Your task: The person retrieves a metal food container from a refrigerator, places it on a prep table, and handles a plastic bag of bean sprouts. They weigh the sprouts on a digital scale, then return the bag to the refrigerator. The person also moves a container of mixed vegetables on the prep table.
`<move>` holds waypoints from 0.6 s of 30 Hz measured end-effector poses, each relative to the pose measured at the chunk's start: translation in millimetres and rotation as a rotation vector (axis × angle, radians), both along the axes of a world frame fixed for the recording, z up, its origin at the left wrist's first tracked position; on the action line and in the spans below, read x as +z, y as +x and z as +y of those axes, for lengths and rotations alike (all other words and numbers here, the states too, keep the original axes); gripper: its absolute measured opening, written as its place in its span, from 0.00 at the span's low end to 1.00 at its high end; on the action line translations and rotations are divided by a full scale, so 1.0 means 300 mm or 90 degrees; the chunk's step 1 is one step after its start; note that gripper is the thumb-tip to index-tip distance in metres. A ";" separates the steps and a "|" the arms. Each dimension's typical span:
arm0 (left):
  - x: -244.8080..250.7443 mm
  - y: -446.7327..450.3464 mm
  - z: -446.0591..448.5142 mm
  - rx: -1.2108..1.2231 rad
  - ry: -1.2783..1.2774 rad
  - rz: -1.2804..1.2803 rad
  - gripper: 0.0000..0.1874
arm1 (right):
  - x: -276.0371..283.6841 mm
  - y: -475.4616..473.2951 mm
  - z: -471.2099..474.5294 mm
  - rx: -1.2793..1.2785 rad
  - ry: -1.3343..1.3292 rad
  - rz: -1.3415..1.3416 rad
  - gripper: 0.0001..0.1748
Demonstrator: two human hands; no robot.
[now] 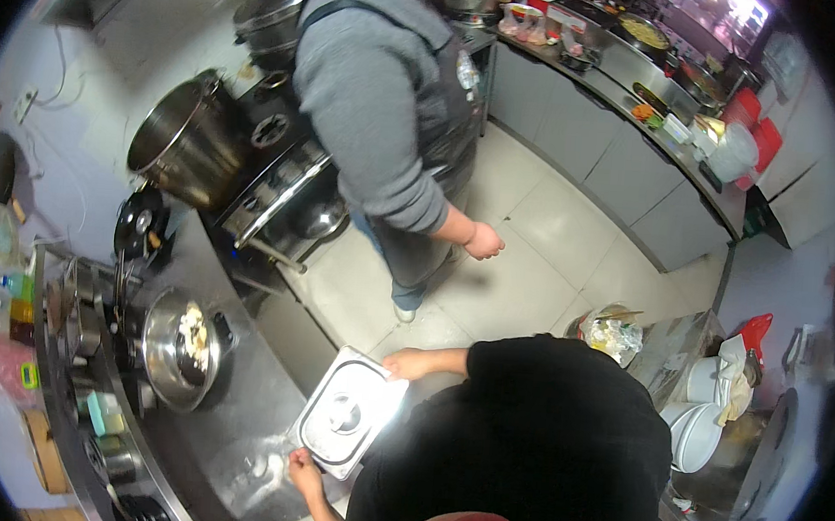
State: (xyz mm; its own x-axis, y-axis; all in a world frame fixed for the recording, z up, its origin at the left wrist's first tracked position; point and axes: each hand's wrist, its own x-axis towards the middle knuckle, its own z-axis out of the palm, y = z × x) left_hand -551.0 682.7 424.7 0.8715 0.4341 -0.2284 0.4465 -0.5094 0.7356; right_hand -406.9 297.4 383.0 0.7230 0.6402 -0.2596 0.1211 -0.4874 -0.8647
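Observation:
A rectangular stainless-steel food-pan lid (325, 432), with a dark groove near its rim and a round recess in the middle, is held tilted above the counter's front edge. My right hand (408, 365) grips its upper corner. At the lower corner, my left hand (306, 472) pinches the rim. Glare washes out the lid's right side. Beyond it, a wide stainless-steel bowl (156, 369) on the counter (233, 400) contains pale pieces of food (194, 336). White smears (268, 468) mark the counter beside my left hand.
A person in a grey hooded top (370, 105) stands by a stove (278, 178) carrying a large stockpot (190, 143). A shelf (144, 477) with containers runs along the left. On the floor behind is a filled waste bin (612, 336). Food and pans line the far counter (603, 92).

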 end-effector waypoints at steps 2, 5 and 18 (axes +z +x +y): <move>0.008 0.100 -0.220 -0.072 -0.014 -0.008 0.11 | -0.002 -0.036 -0.262 -0.054 -0.023 -0.027 0.19; 0.033 0.232 -0.606 -0.172 -0.102 0.047 0.12 | 0.017 -0.155 -0.648 -0.134 -0.036 -0.101 0.13; 0.088 0.721 -1.938 -0.584 -0.121 0.042 0.14 | 0.471 -0.580 -1.603 -0.731 -0.124 0.005 0.17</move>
State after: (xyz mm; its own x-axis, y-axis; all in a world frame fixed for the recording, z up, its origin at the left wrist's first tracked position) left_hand -334.7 101.2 451.2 0.8370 -0.4662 -0.2864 -0.0263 -0.5571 0.8300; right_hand -581.1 -183.4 524.2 0.8496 -0.4413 -0.2888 -0.4831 -0.4315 -0.7619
